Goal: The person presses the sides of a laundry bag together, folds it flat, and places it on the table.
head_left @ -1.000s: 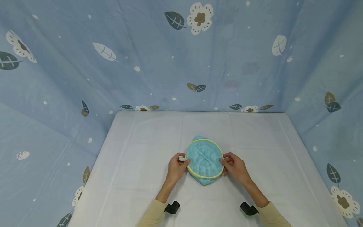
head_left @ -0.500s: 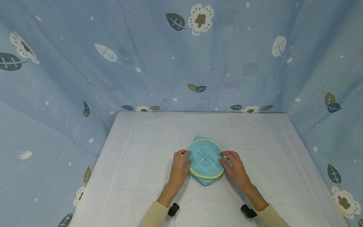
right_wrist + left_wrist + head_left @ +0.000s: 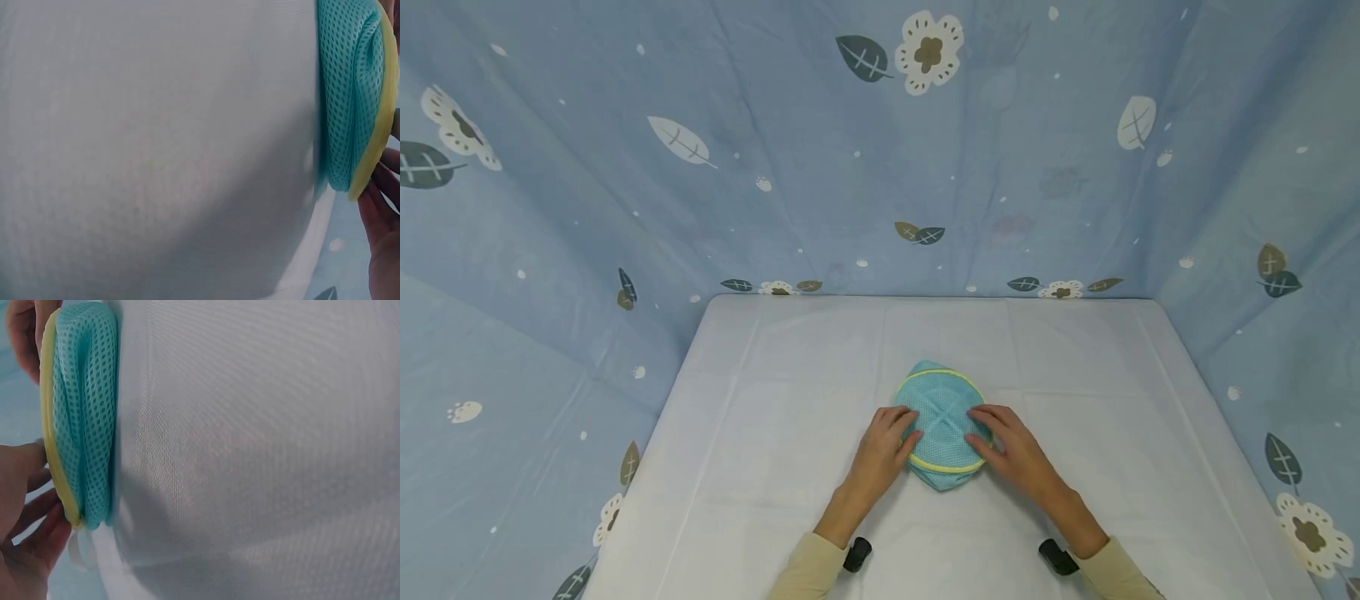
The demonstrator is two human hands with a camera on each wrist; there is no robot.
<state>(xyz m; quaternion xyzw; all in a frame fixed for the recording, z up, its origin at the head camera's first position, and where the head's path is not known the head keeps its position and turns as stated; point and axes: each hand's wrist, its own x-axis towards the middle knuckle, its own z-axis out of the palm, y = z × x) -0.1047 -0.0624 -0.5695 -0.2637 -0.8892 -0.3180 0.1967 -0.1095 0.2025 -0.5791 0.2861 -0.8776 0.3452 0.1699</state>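
Observation:
A folded turquoise mesh bag (image 3: 943,417) with a round yellow rim lies on the white-covered table. Its flat round mesh face is up, with a faint cross showing in the middle. From the left, my left hand (image 3: 880,450) rests its fingertips and thumb on that face, over the rim. My right hand (image 3: 1011,446) does the same from the right side. Bunched mesh folds (image 3: 94,412) show under the rim in the left wrist view. A pale loop (image 3: 81,551) sticks out beside the left fingers. The right wrist view shows fingers (image 3: 386,187) touching the yellow rim.
A white cloth covers the table (image 3: 790,367). Blue curtains (image 3: 820,167) with leaf and flower prints hang behind it and along both sides. Black wrist-worn devices (image 3: 857,554) sit at both sleeves.
Both hands have let go of the rim's edges, which they pinched a second ago. Their fingers have moved inward onto the top face. The bag has stayed nearly in place.

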